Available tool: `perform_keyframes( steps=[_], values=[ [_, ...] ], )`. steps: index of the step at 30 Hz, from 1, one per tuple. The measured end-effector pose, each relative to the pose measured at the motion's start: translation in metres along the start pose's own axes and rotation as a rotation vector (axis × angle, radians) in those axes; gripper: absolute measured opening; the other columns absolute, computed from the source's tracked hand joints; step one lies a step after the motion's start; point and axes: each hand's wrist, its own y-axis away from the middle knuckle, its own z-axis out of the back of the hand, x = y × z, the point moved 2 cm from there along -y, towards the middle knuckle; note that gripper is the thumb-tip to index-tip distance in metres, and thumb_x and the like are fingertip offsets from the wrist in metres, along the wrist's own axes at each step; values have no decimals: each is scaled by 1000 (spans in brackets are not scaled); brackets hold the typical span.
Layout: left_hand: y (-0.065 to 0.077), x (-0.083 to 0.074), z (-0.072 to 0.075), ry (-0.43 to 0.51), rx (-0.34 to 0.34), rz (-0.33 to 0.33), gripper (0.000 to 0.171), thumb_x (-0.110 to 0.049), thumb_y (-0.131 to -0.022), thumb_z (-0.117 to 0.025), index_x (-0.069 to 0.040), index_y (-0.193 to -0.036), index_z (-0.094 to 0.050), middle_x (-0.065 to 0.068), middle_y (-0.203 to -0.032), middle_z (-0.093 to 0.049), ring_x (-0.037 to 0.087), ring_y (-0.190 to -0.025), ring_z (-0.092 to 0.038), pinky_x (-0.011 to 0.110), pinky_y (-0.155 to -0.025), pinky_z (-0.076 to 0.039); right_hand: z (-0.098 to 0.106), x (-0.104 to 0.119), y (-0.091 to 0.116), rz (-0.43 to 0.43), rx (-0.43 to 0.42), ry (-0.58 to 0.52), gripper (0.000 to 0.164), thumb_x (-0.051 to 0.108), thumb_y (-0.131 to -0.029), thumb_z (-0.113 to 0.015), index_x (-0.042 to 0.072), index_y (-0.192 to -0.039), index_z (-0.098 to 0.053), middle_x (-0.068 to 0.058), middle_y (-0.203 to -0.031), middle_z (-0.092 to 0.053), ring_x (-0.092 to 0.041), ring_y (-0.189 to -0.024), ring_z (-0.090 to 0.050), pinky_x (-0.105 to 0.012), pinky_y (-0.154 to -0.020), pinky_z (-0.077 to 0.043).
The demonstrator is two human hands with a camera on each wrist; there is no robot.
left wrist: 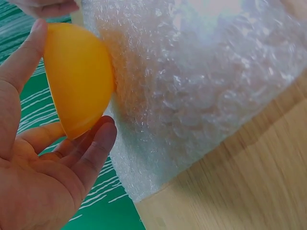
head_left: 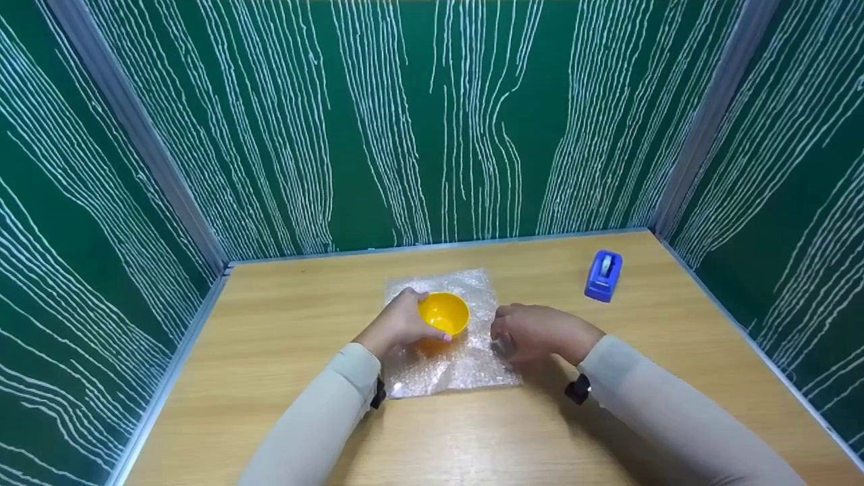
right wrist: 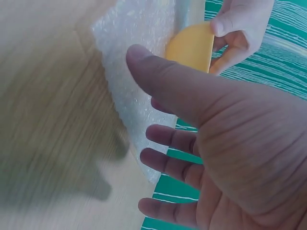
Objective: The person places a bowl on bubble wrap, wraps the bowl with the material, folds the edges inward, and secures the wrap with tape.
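A yellow bowl (head_left: 443,314) stands upright over the middle of a sheet of bubble wrap (head_left: 439,378) on the table. My left hand (head_left: 405,320) grips the bowl from its left side, thumb and fingers spread around the rim. In the left wrist view the bowl (left wrist: 79,79) shows its smooth outer side, its base close to the bubble wrap (left wrist: 192,96). At the right edge of the sheet is my right hand (head_left: 536,332). The right wrist view shows that hand (right wrist: 206,139) with fingers apart and nothing between them, over the sheet's edge.
A blue tape dispenser (head_left: 603,275) stands at the back right of the wooden table (head_left: 283,351). Green panels (head_left: 378,135) with white wavy lines rise behind the table and along both sides, joined by grey metal posts (head_left: 709,101).
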Motion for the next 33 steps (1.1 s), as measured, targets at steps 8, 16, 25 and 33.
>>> perform_keyframes(
  steps=[8,16,25,33],
  values=[
    [4,-3,1,8,-5,-18,97,-37,-76,-108,-5,-153,-58,11,-133,-67,29,-116,-67,48,-116,-61,-5,-1,2,3,50,-8,43,23,-79,-104,22,-116,-82,6,-102,-68,-17,-87,-62,-37,-89,-64],
    [4,-2,0,16,-8,-16,95,-34,-77,-108,-5,-153,-58,10,-134,-68,29,-117,-67,48,-117,-60,-10,2,1,27,66,23,60,38,-73,-110,22,-124,-82,5,-110,-70,-17,-92,-62,-40,-99,-65],
    [6,-1,0,28,-3,-20,95,-35,-77,-108,-5,-152,-57,11,-133,-68,29,-116,-67,48,-118,-60,-13,4,-3,11,88,53,57,32,-72,-110,24,-122,-82,5,-109,-69,-17,-93,-61,-40,-100,-65],
    [5,0,-1,33,-6,-21,92,-34,-77,-108,-6,-149,-57,11,-132,-67,29,-116,-66,48,-118,-59,-11,5,-1,-9,106,27,51,29,-78,-107,25,-122,-83,6,-108,-69,-18,-93,-62,-42,-102,-65]
  ],
)
